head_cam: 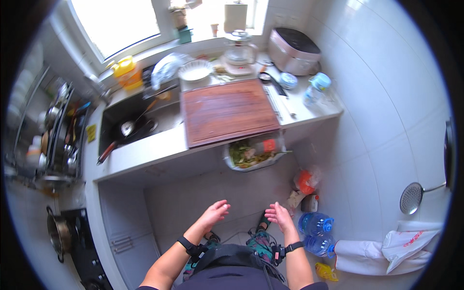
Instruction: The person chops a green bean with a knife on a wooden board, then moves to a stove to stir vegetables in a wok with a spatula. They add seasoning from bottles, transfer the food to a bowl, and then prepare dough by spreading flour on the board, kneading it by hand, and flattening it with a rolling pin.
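Observation:
My left hand (216,214) is held in the air in front of my body, its fingers apart and nothing in it. Level with it on the other side, my right hand (279,216) is also bare, the thumb raised from the fingers. Neither touches anything. Ahead of both hands a wooden cutting board (228,110) lies on the white countertop (148,154), its near edge at the counter's front. Below that edge hangs a bin (250,168) holding green vegetable scraps and a clear plastic piece with a red label.
A knife (286,105) lies right of the board, near a rice cooker (295,50) and glass kettle (239,50). The sink (168,112) at left holds a dark pan (134,127). Water jugs (317,224) stand on the floor at right; a skimmer (411,197) hangs on the wall.

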Tool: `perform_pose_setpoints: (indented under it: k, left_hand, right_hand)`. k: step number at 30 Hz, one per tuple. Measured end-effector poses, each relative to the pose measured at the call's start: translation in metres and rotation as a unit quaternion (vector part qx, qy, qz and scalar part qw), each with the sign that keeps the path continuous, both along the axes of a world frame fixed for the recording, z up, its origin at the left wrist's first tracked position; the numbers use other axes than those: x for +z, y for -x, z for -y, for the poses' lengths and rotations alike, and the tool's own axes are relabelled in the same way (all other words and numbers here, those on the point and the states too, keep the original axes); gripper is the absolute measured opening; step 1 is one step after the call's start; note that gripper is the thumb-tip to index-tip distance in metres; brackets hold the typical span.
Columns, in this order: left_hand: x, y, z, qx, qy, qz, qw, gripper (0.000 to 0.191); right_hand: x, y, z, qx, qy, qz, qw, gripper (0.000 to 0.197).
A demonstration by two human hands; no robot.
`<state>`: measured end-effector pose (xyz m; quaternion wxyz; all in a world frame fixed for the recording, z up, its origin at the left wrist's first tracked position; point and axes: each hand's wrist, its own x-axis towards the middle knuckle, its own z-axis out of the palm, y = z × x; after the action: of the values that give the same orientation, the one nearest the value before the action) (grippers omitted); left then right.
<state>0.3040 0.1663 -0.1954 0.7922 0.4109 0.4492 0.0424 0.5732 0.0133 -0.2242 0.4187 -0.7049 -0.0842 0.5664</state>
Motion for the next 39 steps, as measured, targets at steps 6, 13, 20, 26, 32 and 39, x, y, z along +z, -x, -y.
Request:
perform_pose_setpoints:
  k: [6, 13, 20, 26, 32, 39]
  left_hand:
    - [-0.022, -0.19, 0.018, -0.09, -0.07, -0.005, 0.993, 0.061]
    - [-0.04, -0.413, -0.072, 0.155, -0.105, 0.033, 0.982, 0.065]
    - [-0.073, -0.472, -0.118, -0.332, -0.568, -0.4, 0.638, 0.045]
    - [-0.086, -0.459, -0.138, -0.554, -0.599, -0.49, 0.306, 0.033]
    - [-0.093, -0.46, -0.111, -0.542, -0.601, -0.5, 0.307, 0.037]
    - [-0.085, -0.375, 0.01, -0.599, -0.586, -0.438, 0.327, 0.042]
  right_hand:
    - [-0.028, -0.106, 0.089, -0.037, 0.052, 0.017, 0.998, 0.045]
    - [-0.054, -0.197, 0.204, -0.168, 0.096, 0.069, 0.979, 0.035]
    - [-0.082, -0.196, 0.262, -0.254, 0.154, 0.007, 0.955, 0.034]
    - [-0.096, -0.206, 0.233, -0.185, 0.15, -0.004, 0.971, 0.033]
    - [-0.126, -0.238, 0.222, -0.082, 0.127, 0.072, 0.986, 0.031]
    - [-0.115, -0.258, 0.182, 0.009, 0.12, 0.155, 0.981, 0.027]
